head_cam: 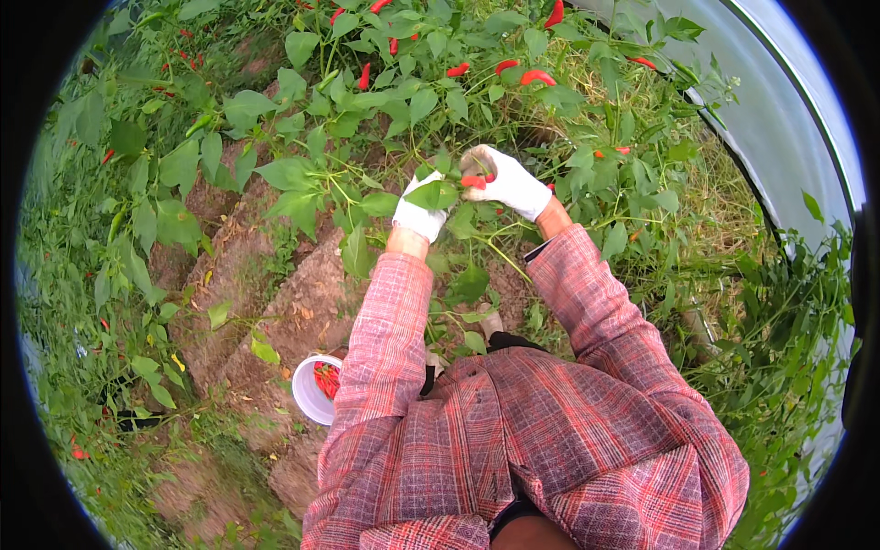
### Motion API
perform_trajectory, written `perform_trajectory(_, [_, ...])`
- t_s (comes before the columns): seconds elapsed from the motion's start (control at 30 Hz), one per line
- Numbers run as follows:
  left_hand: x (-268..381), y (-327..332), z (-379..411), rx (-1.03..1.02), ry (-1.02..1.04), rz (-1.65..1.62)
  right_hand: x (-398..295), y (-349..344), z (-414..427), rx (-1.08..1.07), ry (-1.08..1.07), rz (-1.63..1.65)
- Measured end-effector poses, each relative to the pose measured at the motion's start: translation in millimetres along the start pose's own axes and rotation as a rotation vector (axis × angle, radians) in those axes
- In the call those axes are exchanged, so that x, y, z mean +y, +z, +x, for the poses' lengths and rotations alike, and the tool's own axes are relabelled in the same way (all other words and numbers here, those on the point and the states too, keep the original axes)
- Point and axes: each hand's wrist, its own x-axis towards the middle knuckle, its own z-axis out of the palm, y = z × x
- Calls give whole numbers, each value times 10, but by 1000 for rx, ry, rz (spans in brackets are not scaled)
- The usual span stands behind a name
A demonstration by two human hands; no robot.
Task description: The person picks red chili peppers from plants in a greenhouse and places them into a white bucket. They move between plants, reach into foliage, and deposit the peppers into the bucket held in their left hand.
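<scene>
Both of my hands wear white gloves and reach in among chili pepper plants. My right hand (514, 184) has its thumb and fingers curled around a red chili pepper (473, 181), which shows partly between them. Just to its left is my left hand (419, 218), close against the stems. A broad green leaf (434, 195) covers the left fingers, so their grip cannot be seen. Below my left forearm stands a white plastic bucket (307, 393) on the soil, with red chili peppers (326, 378) inside, partly hidden by my sleeve.
More red chili peppers (537, 77) hang on the plants ahead. A bare soil path (302, 309) runs along the left, beside dense plants (82, 275). Pale plastic sheeting (763, 103) with a curved frame edges the right side. Dry grass (715, 199) lies along its foot.
</scene>
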Motion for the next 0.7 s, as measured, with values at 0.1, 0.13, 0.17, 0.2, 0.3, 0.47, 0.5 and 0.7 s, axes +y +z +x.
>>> perform_trajectory(0.1, [-5, -11, -18, -40, -8, -31, -51, 21, 11, 124, -14, 110])
perform_trajectory(0.13, [-8, -10, -21, -68, -26, -70, -61, 37, 15, 122, 48, 160])
perform_trajectory(0.17, [-12, -11, -21, -96, -44, -108, -73, 32, 9, 162, 134, 200])
perform_trajectory(0.2, [-13, -11, -20, -111, -28, -76, -75, 41, 8, 164, 95, 241])
perform_trajectory(0.3, [-31, -24, -2, -123, -25, -68, -58, 32, 6, 212, 60, 218])
perform_trajectory(0.47, [-92, -98, 61, -162, -59, -199, 73, 41, 121, 284, 186, 330])
perform_trajectory(0.5, [-109, -110, 74, -192, -60, -227, 107, 47, 156, 294, 211, 352])
perform_trajectory(0.7, [-126, -115, 64, -170, -51, -159, 253, 116, 341, 484, 178, 157])
